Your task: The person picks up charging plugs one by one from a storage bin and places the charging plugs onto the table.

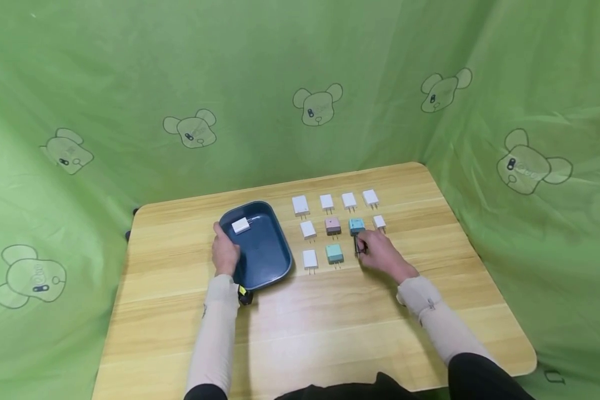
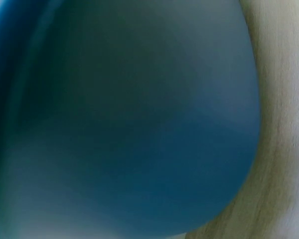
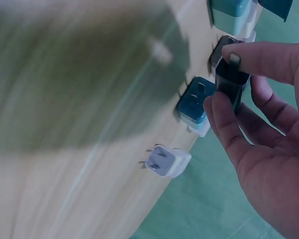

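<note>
My left hand (image 1: pixel 225 253) grips the left side of a dark blue tray (image 1: pixel 264 258). One white charger plug (image 1: pixel 240 225) lies inside the tray near its far left corner. In the left wrist view the blurred blue tray (image 2: pixel 139 129) fills most of the picture, and no fingers show. My right hand (image 1: pixel 384 254) pinches a black charger plug (image 3: pixel 231 82) between thumb and fingertips, over the right part of the table. Just beyond that hand sits a blue charger plug (image 1: pixel 357 225), with a small white plug (image 1: pixel 379 222) to its right.
Several white plugs (image 1: pixel 349 200) form the back row. Nearer stand a pink plug (image 1: pixel 332 225), a mint green plug (image 1: pixel 334 253) and white plugs (image 1: pixel 310 259) along the left. The wooden table (image 1: pixel 330 328) meets green curtains (image 1: pixel 260 150) behind and at both sides.
</note>
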`<state>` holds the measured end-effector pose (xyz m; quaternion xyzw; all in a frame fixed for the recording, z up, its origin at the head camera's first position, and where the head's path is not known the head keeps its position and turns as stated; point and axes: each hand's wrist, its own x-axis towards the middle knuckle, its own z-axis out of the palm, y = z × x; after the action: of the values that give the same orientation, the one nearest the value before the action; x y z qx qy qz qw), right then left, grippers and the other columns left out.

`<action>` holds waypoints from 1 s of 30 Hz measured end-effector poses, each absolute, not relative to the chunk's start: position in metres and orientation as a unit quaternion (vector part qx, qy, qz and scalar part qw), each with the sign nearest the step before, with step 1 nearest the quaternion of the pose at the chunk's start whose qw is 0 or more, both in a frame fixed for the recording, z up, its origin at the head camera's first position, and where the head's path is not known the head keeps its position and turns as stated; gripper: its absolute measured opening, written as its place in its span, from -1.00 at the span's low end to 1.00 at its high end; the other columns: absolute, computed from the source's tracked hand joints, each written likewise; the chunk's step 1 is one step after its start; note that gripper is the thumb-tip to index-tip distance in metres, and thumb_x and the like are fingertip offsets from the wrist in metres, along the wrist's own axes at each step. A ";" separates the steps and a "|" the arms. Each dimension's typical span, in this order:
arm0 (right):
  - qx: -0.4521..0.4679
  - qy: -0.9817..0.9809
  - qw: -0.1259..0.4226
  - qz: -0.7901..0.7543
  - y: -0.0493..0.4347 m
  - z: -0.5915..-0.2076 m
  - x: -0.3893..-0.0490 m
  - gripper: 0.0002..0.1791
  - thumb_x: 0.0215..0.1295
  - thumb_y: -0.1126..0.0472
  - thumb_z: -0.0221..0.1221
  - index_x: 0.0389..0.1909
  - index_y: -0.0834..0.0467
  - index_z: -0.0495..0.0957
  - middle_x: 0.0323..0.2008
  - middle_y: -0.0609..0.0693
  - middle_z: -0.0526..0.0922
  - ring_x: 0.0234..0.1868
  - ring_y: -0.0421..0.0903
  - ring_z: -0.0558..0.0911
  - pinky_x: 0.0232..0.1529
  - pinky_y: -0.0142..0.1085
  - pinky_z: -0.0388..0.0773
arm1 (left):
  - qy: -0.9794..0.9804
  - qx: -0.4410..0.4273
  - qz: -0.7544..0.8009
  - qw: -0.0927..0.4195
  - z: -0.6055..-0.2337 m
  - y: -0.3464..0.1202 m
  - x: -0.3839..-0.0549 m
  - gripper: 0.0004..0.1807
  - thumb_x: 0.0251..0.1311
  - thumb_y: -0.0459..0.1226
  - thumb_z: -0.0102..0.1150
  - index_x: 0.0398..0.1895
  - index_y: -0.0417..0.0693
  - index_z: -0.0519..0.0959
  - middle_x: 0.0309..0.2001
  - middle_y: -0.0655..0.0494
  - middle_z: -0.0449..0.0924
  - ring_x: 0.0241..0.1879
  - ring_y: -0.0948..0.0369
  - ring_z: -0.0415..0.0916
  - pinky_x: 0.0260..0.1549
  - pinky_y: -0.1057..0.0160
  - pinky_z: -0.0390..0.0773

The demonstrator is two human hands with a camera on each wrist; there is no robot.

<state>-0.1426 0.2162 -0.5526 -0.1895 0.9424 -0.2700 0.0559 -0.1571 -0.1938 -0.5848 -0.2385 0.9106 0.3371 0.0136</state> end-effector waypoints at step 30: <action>-0.193 0.946 0.084 -0.246 0.218 -0.577 -0.136 -0.78 -0.11 0.52 0.20 -0.50 0.18 0.44 -0.50 -0.02 0.47 -0.40 -0.06 0.42 -0.34 -0.22 0.37 | 0.910 -0.240 0.338 0.004 -0.587 -0.194 -0.156 -0.05 0.12 -0.46 0.16 0.55 0.00 -0.07 0.07 -0.37 0.61 -0.05 -0.28 0.63 -0.19 -0.24 0.59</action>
<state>-0.1356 0.2183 -0.5770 -0.1931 0.9460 -0.2464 0.0842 -0.1564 -0.1940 -0.5866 -0.2395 0.9101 0.3381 0.0036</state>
